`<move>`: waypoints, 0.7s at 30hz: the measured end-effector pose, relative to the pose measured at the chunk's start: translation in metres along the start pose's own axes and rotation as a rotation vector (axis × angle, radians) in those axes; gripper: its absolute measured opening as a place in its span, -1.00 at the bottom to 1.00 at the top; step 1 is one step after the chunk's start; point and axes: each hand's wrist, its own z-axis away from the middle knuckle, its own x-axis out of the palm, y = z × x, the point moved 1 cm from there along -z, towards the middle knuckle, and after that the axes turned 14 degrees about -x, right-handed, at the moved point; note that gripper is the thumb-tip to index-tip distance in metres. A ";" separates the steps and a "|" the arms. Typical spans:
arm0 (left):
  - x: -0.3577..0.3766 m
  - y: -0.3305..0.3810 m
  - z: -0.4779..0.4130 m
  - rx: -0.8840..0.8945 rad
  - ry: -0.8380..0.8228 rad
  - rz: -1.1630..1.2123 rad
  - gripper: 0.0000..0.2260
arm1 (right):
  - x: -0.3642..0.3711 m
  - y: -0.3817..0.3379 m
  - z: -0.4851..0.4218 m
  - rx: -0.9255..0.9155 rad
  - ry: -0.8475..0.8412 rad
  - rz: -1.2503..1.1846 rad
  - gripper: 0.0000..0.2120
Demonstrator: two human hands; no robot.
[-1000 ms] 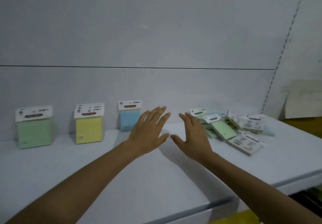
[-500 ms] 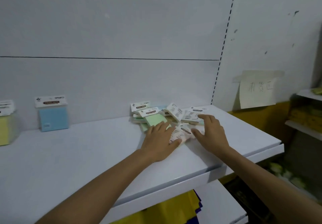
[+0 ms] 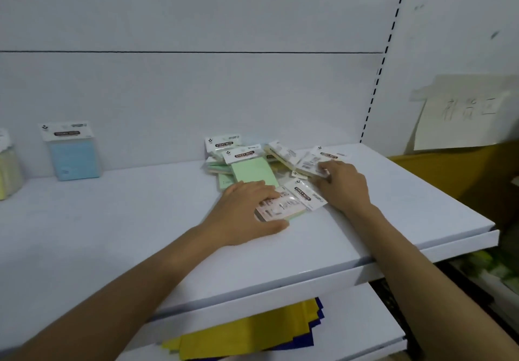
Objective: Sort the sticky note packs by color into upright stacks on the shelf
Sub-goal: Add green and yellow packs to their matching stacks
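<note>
From the head camera, your left hand (image 3: 247, 209) lay flat on the white shelf (image 3: 112, 234), fingers spread and thumb along the near edge of a face-down sticky note pack (image 3: 283, 206), pressing on it rather than gripping it. Your right hand (image 3: 344, 185) rested on the shelf just beside, its fingertips (image 3: 323, 167) on another face-down pack (image 3: 311, 161); I could not tell whether they pinched it. Between and behind your hands sat the loose pile (image 3: 252, 164), roughly seven or eight overlapping packs, one green pack (image 3: 254, 171) lying face up on top. Well apart to the left, one blue pack (image 3: 74, 153) stood upright against the back panel (image 3: 196, 102), and one yellow pack (image 3: 7, 169) showed partly at the frame edge. One paper sign (image 3: 460, 113) hung at right. Yellow and blue sheets (image 3: 252, 329) lay on the shelf below.
</note>
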 end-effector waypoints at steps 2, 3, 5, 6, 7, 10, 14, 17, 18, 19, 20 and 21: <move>-0.002 0.002 0.004 -0.001 0.066 0.050 -0.44 | -0.002 -0.001 0.000 -0.049 0.057 0.064 -0.82; -0.004 0.003 0.006 -0.010 0.095 0.078 -0.50 | -0.004 -0.002 0.000 -0.072 0.100 0.071 -0.82; -0.008 0.003 0.009 -0.025 0.164 0.158 -0.58 | -0.009 -0.004 0.003 -0.068 0.218 0.003 -0.74; -0.010 0.001 0.009 -0.054 0.201 0.234 -0.61 | -0.012 -0.005 0.004 -0.044 0.278 -0.052 -0.72; -0.012 0.000 0.008 -0.113 0.236 0.360 -0.67 | -0.014 -0.004 0.005 -0.011 0.334 -0.109 -0.70; -0.018 -0.006 0.001 -0.414 0.272 0.856 -0.69 | -0.014 0.002 0.006 0.105 0.450 -0.321 -0.67; -0.023 -0.011 -0.003 -0.526 0.200 1.025 -0.80 | -0.010 0.011 0.004 0.155 0.398 -0.496 -0.78; -0.023 -0.011 -0.001 -0.500 0.160 1.051 -0.82 | -0.006 0.009 0.004 0.126 0.329 -0.548 -0.86; -0.023 -0.011 0.000 -0.500 0.159 1.058 -0.82 | -0.006 0.007 0.004 0.121 0.330 -0.566 -0.85; -0.024 -0.010 0.000 -0.501 0.166 1.067 -0.82 | -0.007 0.007 0.005 0.112 0.329 -0.576 -0.82; -0.024 -0.010 0.000 -0.509 0.176 1.076 -0.83 | -0.008 0.007 0.006 0.103 0.315 -0.580 -0.77; -0.024 -0.010 0.000 -0.520 0.189 1.085 -0.83 | -0.008 0.007 0.007 0.095 0.291 -0.578 -0.70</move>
